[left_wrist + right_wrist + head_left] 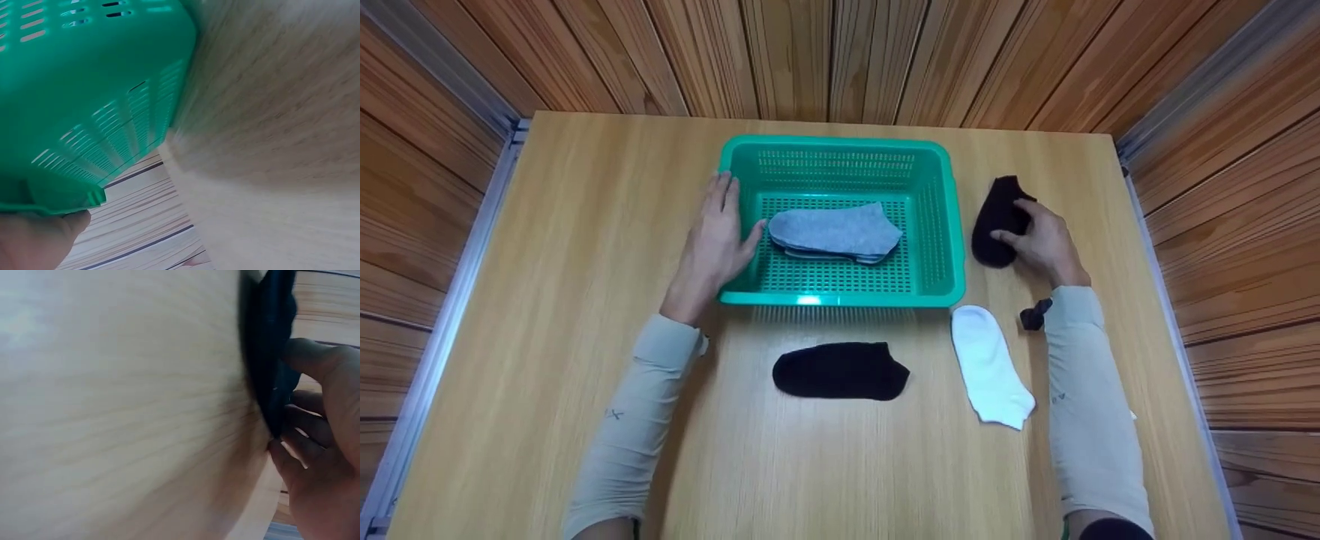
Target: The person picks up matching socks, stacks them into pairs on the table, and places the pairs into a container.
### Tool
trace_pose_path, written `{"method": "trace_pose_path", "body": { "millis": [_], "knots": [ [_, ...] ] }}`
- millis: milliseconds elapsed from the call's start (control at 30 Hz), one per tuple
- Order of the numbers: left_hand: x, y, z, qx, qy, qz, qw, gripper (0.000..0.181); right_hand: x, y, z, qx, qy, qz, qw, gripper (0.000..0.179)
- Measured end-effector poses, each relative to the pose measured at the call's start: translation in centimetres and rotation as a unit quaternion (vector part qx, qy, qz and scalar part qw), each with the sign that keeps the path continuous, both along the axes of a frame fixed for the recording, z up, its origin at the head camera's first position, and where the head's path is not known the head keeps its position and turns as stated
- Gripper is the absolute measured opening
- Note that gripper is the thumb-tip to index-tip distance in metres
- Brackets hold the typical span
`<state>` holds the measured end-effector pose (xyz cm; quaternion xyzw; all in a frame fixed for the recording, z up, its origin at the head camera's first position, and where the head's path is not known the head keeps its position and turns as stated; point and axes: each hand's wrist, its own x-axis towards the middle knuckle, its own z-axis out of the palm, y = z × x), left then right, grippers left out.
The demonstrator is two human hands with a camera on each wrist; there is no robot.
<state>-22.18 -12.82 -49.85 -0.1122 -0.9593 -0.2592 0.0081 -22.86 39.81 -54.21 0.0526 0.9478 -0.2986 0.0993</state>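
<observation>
My left hand (pixel 714 238) rests on the left rim of a green plastic basket (pixel 840 300), its fingers fairly straight and the thumb reaching over the inner side. Grey ankle socks (pixel 832 231) lie stacked flat inside the basket. To the right of the basket, my right hand (pixel 1044 238) pinches the right edge of a black ankle sock (pixel 996 225) between thumb and fingers. In the right wrist view this dark sock (pixel 270 354) stands between the thumb and the fingers, close to the tabletop.
Another black sock (pixel 840 371) lies flat in front of the basket. A white sock (pixel 988 367) is at the basket's front right corner. Beside the right cuff shows a small dark item (pixel 1035 315), partly hidden. Wood-panelled walls (pixel 855 60) surround the table (pixel 585 195).
</observation>
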Motion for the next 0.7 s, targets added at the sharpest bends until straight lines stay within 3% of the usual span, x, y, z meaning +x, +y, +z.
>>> {"method": "trace_pose_path", "body": {
  "millis": [233, 467, 700],
  "knots": [
    [-0.1, 0.2, 0.3, -0.028, -0.044, -0.004, 0.9986, 0.084, 0.4, -0.1, -0.1, -0.010, 0.005, -0.016, 0.9998, 0.078],
    [-0.1, 0.2, 0.1, -0.038, -0.038, -0.006, 0.9985, 0.080, 0.7, -1.0, -0.3, -0.015, 0.031, -0.035, 0.9988, 0.068],
    [0.0, 0.2, 0.2, -0.048, -0.020, -0.009, 0.9986, 0.078, 1.0, -2.0, -0.6, -0.017, 0.081, -0.079, 0.9934, 0.042]
  ]
}}
